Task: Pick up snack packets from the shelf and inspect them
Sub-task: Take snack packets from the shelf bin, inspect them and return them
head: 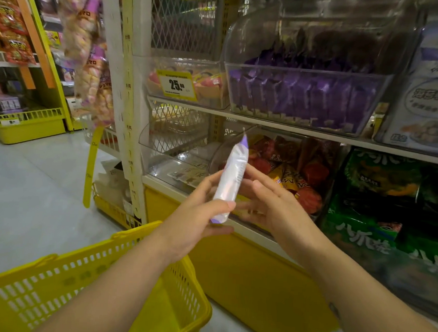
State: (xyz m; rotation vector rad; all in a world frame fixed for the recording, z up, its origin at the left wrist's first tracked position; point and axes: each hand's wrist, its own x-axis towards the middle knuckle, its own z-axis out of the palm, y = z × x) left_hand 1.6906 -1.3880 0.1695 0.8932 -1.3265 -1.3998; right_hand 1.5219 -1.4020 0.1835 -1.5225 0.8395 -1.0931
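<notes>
A slim white snack packet [231, 177] with purple ends stands nearly upright, seen edge-on, in front of the shelf. My left hand [199, 211] grips its lower half, thumb across the bottom. My right hand [269, 202] touches the packet's right side with its fingertips around the middle. Above, a clear bin [301, 99] holds several purple packets of the same kind. Below it, another clear bin [289, 170] holds red and orange packets.
A yellow shopping basket [98, 281] hangs under my left forearm. Green bags [380, 201] fill the lower right shelf, a white box [427, 101] sits upper right. A price tag reading 25.00 [176, 85] fronts a bin. Another yellow shelf [23, 125] stands across the aisle.
</notes>
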